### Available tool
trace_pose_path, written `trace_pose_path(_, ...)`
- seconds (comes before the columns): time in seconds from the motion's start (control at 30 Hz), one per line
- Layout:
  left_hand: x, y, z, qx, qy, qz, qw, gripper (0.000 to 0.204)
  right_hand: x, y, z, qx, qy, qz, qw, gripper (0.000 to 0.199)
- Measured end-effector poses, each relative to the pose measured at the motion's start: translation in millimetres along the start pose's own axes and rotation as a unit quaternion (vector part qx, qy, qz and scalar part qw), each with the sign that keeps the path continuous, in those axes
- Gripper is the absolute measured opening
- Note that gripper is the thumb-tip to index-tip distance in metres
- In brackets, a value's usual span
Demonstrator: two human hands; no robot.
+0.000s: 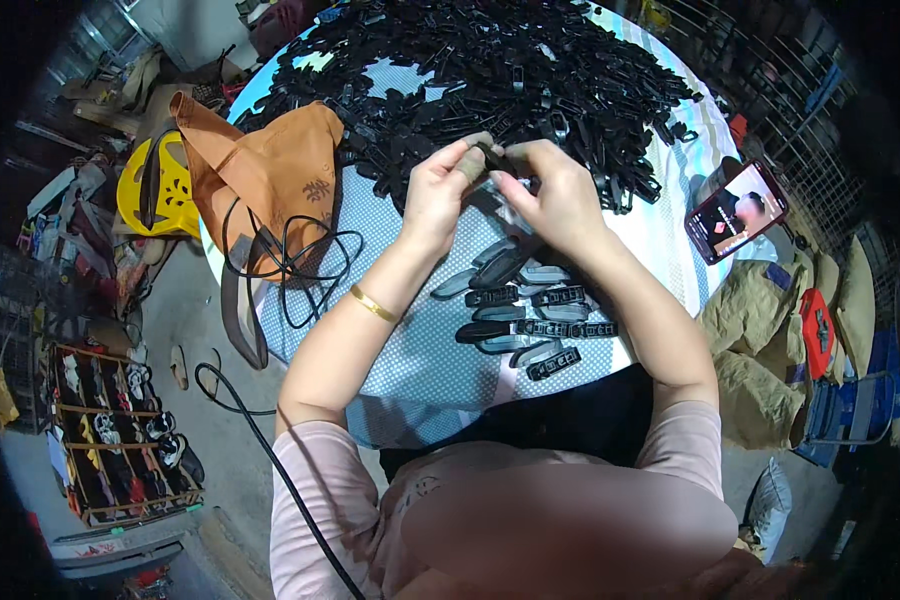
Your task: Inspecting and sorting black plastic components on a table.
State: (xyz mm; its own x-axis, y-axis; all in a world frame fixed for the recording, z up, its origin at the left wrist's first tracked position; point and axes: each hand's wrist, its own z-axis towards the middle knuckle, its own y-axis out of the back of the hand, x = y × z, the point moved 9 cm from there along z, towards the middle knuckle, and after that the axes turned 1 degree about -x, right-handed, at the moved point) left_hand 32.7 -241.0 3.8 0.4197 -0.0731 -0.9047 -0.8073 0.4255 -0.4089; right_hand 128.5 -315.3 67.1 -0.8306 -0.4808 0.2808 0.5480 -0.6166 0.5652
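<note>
So we've got both hands up near the middle of the table (420, 365), working on 1 small black piece (492, 158). Our left hand (434, 198) has it pinched between thumb and index finger, and the 2 tips there wear drab covers (471, 166). Our right hand (562, 200) comes in from the other side, thumb and bent index finger pinched on the same piece; it's so small and dark that we can't tell its exact shape. There's a gold bangle (372, 303) on our left wrist. Just below the hands, toward us, a bunch of black and grey straps (538, 325) with buckles lies on the patterned cloth. Past our fingers, a big heap (510, 85) of black parts covers the far side of the table. Over on the left we've got an orange-brown bag (305, 150), with a black cable (288, 268) looped loosely in front of it, and a yellow chair (155, 190) beyond. On the right, a phone (738, 212) sits tilted at the table's edge, screen lit, with crumpled brown sacks (755, 390) on that side too. Down at lower left there's a loaded rack (125, 440) on the floor.
</note>
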Motion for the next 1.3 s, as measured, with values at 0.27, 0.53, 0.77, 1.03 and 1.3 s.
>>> trace_pose_path(0.27,-24,-17,-1,0.141,-0.065,0.133,0.979,0.024,-37,-39,-19,0.181,-0.24,0.241,0.923,0.026)
trace_pose_path(0.53,-11,-26,-1,0.187,0.008,0.248,0.951,0.027,-50,-22,-12,0.3,-0.22,0.261,0.891,0.03)
trace_pose_path(0.77,29,-54,-15,0.312,0.026,0.449,0.837,0.03,-107,8,-13,0.276,-0.228,0.008,0.934,0.028)
trace_pose_path(1.03,17,-65,-15,0.26,-0.244,0.629,0.691,0.026,-104,7,-13,0.278,-0.15,-0.131,0.94,0.036)
trace_pose_path(1.3,19,-35,1,0.158,-0.057,0.382,0.909,0.027,-114,-4,-33,0.396,-0.148,-0.178,0.889,0.035)
